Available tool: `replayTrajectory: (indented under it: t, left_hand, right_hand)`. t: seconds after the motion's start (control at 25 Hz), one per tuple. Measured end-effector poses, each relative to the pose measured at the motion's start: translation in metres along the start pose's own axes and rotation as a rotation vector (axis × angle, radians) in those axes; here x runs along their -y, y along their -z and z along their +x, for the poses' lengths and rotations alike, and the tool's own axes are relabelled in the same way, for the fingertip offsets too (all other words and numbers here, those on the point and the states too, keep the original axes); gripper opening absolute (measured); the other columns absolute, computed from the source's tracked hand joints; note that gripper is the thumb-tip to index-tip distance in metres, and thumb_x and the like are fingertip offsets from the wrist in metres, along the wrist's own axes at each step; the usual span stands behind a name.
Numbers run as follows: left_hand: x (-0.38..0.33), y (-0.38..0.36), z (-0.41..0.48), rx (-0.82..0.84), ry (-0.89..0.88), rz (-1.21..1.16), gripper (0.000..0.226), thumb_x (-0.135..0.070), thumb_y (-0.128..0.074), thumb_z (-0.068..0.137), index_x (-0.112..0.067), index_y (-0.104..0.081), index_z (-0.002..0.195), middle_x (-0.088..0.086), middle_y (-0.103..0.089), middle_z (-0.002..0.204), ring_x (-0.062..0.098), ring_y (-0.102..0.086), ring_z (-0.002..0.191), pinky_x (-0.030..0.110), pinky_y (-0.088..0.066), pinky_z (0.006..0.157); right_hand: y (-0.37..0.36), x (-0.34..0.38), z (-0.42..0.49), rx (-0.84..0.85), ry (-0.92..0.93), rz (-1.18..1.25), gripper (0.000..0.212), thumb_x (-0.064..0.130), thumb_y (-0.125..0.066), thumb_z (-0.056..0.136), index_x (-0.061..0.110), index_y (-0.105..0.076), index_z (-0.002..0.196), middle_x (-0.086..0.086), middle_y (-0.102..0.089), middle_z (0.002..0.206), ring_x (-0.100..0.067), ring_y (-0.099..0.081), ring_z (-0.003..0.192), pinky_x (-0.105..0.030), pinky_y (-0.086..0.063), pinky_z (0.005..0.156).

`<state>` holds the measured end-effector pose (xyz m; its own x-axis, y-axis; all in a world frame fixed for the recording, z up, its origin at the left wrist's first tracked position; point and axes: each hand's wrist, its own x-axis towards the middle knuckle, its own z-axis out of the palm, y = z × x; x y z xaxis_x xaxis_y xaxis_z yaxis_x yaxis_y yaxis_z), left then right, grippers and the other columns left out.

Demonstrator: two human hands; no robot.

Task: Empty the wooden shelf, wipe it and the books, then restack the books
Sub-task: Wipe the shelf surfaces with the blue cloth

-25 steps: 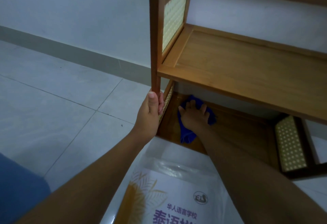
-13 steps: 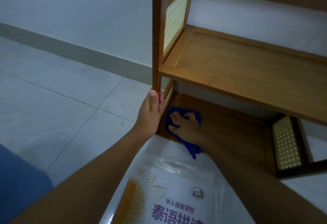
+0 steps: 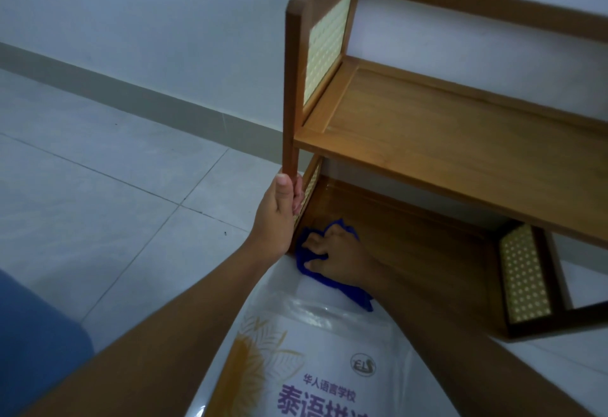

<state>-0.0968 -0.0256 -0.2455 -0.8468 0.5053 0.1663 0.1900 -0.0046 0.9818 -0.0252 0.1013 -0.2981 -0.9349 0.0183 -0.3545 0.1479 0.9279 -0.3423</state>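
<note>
Wooden shelf (image 3: 444, 140) w/ woven side panels: front post is gripped by left hand (image 3: 278, 215); crumpled blue cloth (image 3: 324, 273) is clutched by right hand (image 3: 335, 255) on bottom board.

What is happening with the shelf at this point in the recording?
A person is wiping a two-tier wooden shelf with woven side panels. The right hand grips a crumpled blue cloth against the lower board, near its front left corner. The left hand holds the front left post. No books show on either board. A white plastic-wrapped printed item, likely one of the books, lies on the floor in front.
</note>
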Motion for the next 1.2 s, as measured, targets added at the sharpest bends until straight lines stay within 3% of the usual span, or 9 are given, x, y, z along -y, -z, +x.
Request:
replayTrajectory:
  t: [0.16, 0.28, 0.48, 0.68, 0.84, 1.0, 1.12, 1.2]
  left_hand:
    - [0.000, 0.001, -0.001, 0.009, 0.017, 0.012, 0.075, -0.090, -0.016, 0.068, -0.020, -0.042, 0.074, 0.002, -0.037, 0.064, 0.021, -0.038, 0.064, 0.034, -0.036, 0.063]
    - [0.001, 0.001, -0.001, 0.003, 0.023, 0.025, 0.073, -0.090, -0.016, 0.068, -0.022, -0.043, 0.075, 0.003, -0.038, 0.065, 0.023, -0.039, 0.065, 0.038, -0.036, 0.065]
    - [0.004, 0.002, -0.001, -0.006, 0.025, 0.025, 0.067, -0.089, -0.018, 0.070, -0.027, -0.044, 0.072, 0.018, -0.042, 0.069, 0.037, -0.047, 0.067, 0.047, -0.043, 0.067]
    - [0.002, 0.001, 0.000, -0.016, 0.008, 0.011, 0.066, -0.088, -0.020, 0.071, -0.026, -0.042, 0.070, 0.017, -0.041, 0.068, 0.040, -0.046, 0.065, 0.042, -0.039, 0.066]
    - [-0.001, 0.003, -0.002, -0.005, -0.001, 0.046, 0.061, -0.088, -0.018, 0.070, -0.034, -0.045, 0.070, 0.027, -0.043, 0.075, 0.043, -0.050, 0.074, 0.047, -0.045, 0.072]
    - [-0.001, 0.003, 0.000, -0.001, -0.009, 0.043, 0.060, -0.087, -0.018, 0.072, -0.033, -0.045, 0.070, 0.017, -0.042, 0.069, 0.039, -0.046, 0.067, 0.042, -0.040, 0.068]
    - [0.001, 0.003, 0.001, 0.014, -0.009, 0.034, 0.068, -0.087, -0.018, 0.071, -0.024, -0.043, 0.072, 0.011, -0.040, 0.067, 0.029, -0.042, 0.064, 0.041, -0.038, 0.066]
    - [0.001, 0.001, 0.001, 0.000, -0.010, 0.032, 0.064, -0.088, -0.018, 0.071, -0.029, -0.043, 0.070, 0.010, -0.040, 0.067, 0.027, -0.042, 0.064, 0.041, -0.038, 0.065]
  right_hand:
    - [-0.010, -0.004, 0.001, -0.134, -0.028, -0.175, 0.043, 0.041, -0.033, 0.101, 0.020, -0.046, 0.137, 0.002, -0.049, 0.134, -0.025, -0.040, 0.117, -0.030, -0.034, 0.092]
    - [-0.002, -0.010, 0.025, -0.151, -0.173, -0.291, 0.041, 0.031, -0.017, 0.100, 0.022, -0.043, 0.131, -0.004, -0.042, 0.135, -0.032, -0.038, 0.114, -0.042, -0.042, 0.091]
    - [0.030, -0.023, 0.067, -0.045, -0.402, -0.114, 0.055, 0.046, -0.015, 0.102, 0.016, -0.024, 0.149, -0.003, -0.019, 0.155, -0.035, -0.012, 0.141, -0.050, -0.020, 0.110]
    - [0.031, -0.022, 0.073, 0.011, -0.453, -0.267, 0.057, 0.046, -0.017, 0.102, 0.020, -0.013, 0.153, 0.001, -0.006, 0.160, -0.034, -0.002, 0.145, -0.053, -0.020, 0.111]
    - [0.030, -0.005, 0.073, -0.010, -0.501, -0.301, 0.055, 0.044, -0.021, 0.103, 0.023, -0.011, 0.153, -0.001, 0.000, 0.160, -0.033, -0.004, 0.144, -0.057, -0.022, 0.110]
    - [0.033, -0.017, 0.057, -0.019, -0.507, -0.244, 0.049, 0.037, -0.025, 0.105, 0.031, -0.013, 0.152, -0.002, 0.002, 0.161, -0.033, -0.005, 0.145, -0.059, -0.019, 0.111]
    - [0.026, -0.035, 0.035, -0.039, -0.542, -0.223, 0.048, 0.037, -0.025, 0.104, 0.031, -0.016, 0.151, -0.002, 0.004, 0.161, -0.033, -0.005, 0.144, -0.059, -0.020, 0.111]
    - [0.024, -0.043, 0.028, -0.057, -0.554, -0.183, 0.049, 0.039, -0.023, 0.104, 0.029, -0.016, 0.151, -0.004, 0.004, 0.161, -0.033, -0.003, 0.145, -0.058, -0.018, 0.112]
